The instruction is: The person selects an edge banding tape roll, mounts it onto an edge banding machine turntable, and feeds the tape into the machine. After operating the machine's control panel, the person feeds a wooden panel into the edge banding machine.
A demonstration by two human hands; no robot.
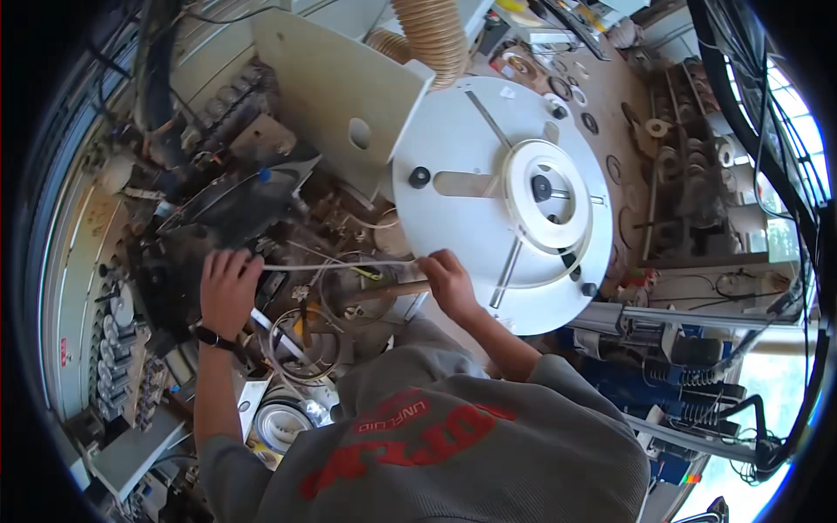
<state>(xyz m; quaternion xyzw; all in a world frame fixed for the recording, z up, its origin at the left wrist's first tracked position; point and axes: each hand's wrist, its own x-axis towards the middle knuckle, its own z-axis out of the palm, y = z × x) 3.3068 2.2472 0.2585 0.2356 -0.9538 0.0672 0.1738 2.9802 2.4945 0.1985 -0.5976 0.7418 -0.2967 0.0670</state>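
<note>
A thin white strip (340,264) stretches nearly level between my two hands. My right hand (449,283) pinches one end of it beside the left edge of a large white round plate (445,222). At the strip's other end, my left hand (231,292), with a dark watch on the wrist, has its fingers closed together over the strip, against a dark machine part (174,261). What lies beneath those fingers is hidden. The plate carries a white ring (519,187), slots and several black knobs (419,177).
Behind the plate stand a pale metal panel (336,105) and a ribbed tan hose (433,39). Coiled tubing (305,344) and a white roll (283,424) lie low on the left. Shelves with rolls (697,174) line the right, and black cables (741,78) hang there.
</note>
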